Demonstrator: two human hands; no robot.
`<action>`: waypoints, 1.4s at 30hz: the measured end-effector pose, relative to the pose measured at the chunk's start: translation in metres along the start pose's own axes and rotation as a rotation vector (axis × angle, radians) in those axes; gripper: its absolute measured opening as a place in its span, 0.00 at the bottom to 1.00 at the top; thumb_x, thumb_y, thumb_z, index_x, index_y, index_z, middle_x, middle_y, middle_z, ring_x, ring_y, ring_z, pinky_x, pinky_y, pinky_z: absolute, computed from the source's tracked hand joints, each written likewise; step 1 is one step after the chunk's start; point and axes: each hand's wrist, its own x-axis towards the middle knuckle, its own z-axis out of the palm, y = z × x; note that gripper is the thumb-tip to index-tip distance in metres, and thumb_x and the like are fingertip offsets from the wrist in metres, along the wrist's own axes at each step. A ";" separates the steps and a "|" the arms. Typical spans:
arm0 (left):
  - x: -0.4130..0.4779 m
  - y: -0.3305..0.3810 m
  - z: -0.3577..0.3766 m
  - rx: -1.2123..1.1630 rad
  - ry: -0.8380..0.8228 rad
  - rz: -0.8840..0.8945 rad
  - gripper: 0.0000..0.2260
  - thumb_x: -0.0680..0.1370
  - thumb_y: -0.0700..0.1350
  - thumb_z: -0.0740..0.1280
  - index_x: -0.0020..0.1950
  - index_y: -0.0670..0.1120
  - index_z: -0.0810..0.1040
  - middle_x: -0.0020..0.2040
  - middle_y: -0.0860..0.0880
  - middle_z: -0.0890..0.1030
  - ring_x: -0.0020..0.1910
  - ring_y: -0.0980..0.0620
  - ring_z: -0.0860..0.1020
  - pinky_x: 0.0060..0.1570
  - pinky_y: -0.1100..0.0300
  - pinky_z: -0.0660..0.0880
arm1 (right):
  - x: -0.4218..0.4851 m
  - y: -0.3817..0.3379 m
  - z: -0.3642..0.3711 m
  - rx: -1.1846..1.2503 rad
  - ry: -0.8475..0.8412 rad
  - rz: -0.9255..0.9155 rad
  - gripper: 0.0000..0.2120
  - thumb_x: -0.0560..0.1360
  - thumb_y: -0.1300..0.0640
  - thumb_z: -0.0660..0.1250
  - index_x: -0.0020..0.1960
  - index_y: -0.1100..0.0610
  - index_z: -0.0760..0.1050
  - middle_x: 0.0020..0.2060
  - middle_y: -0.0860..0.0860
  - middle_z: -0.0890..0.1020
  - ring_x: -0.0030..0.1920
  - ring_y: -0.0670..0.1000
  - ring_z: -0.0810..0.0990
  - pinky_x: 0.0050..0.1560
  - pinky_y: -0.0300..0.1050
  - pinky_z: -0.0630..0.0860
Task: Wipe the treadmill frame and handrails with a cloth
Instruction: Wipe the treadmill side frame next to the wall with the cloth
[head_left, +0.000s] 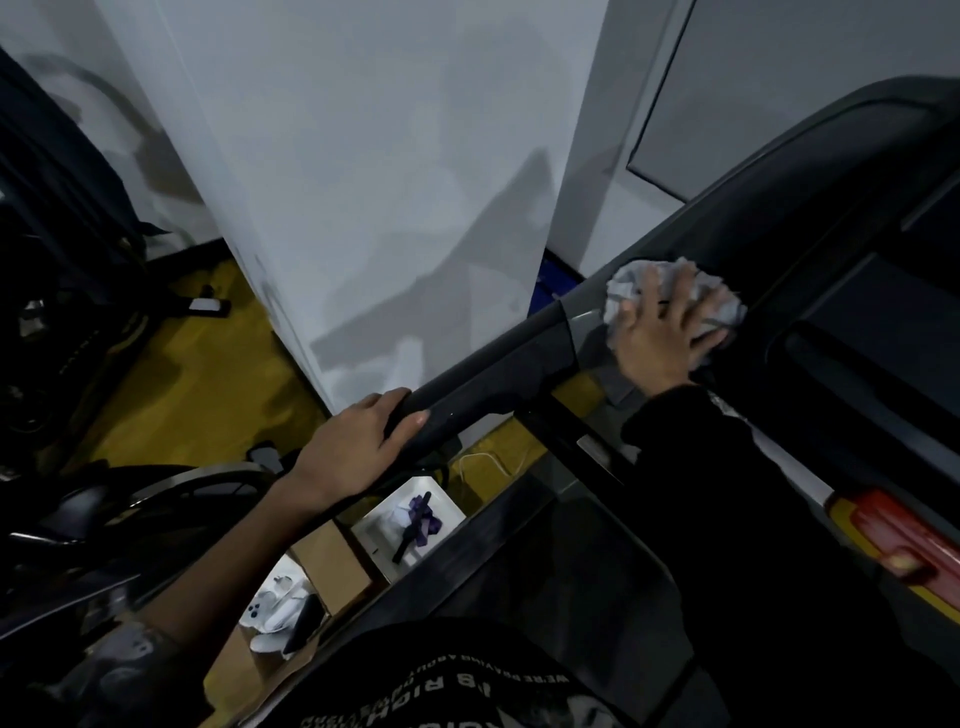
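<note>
A dark treadmill handrail (498, 371) runs diagonally from lower left to upper right into the grey console frame (810, 218). My left hand (353, 441) grips the lower end of the handrail, fingers wrapped over it. My right hand (662, 332) presses a crumpled light grey cloth (631, 283) flat against the frame where the handrail meets the console. The cloth bunches out above and to the right of my fingers. A black sleeve covers my right forearm.
A white pillar (374, 182) stands close beyond the handrail. Below the rail, cardboard boxes (337, 566) and a white tray (447, 512) with small items lie on the yellow floor (208, 384). Dark gym equipment (62, 260) crowds the left. A red safety key (909, 540) is at right.
</note>
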 end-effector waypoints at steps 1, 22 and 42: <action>0.000 -0.001 0.000 0.000 -0.008 0.005 0.24 0.79 0.61 0.50 0.69 0.49 0.66 0.58 0.45 0.77 0.53 0.47 0.77 0.51 0.55 0.74 | 0.000 0.001 -0.003 -0.007 0.016 0.043 0.23 0.81 0.47 0.46 0.76 0.46 0.51 0.77 0.53 0.40 0.74 0.65 0.34 0.68 0.72 0.40; 0.003 -0.006 0.004 0.032 0.024 0.066 0.35 0.72 0.67 0.39 0.72 0.52 0.61 0.58 0.45 0.77 0.53 0.47 0.77 0.51 0.52 0.76 | -0.030 -0.034 0.022 0.004 -0.051 -0.143 0.23 0.79 0.45 0.46 0.73 0.44 0.60 0.77 0.53 0.45 0.74 0.67 0.40 0.66 0.71 0.51; 0.007 -0.009 0.007 0.018 -0.007 0.040 0.29 0.76 0.63 0.44 0.72 0.50 0.62 0.59 0.46 0.77 0.55 0.48 0.76 0.52 0.54 0.74 | -0.003 -0.030 0.004 -0.190 -0.094 -0.342 0.30 0.73 0.38 0.38 0.65 0.38 0.71 0.73 0.43 0.63 0.76 0.55 0.49 0.69 0.68 0.39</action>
